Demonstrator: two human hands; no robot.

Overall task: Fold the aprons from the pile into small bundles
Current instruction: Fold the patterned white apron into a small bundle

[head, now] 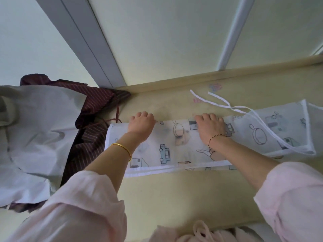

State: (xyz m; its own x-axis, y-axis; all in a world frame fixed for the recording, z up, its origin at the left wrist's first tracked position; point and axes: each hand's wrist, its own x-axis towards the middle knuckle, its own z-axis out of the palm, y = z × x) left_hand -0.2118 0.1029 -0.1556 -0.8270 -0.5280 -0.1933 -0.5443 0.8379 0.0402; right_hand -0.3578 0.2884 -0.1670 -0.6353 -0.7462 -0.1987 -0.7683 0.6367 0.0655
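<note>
Head view: both hands [142, 121] [210, 126] grip apron's [174, 145] far edge, fingers curled.

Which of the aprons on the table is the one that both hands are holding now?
The white printed apron, with cars and pans drawn on it. The left hand and right hand grip its far edge. The grey apron and striped maroon apron lie untouched.

A pale yellow-green table [174, 198] stands against frosted window panes [166, 32] with grey frames [90, 41].
</note>
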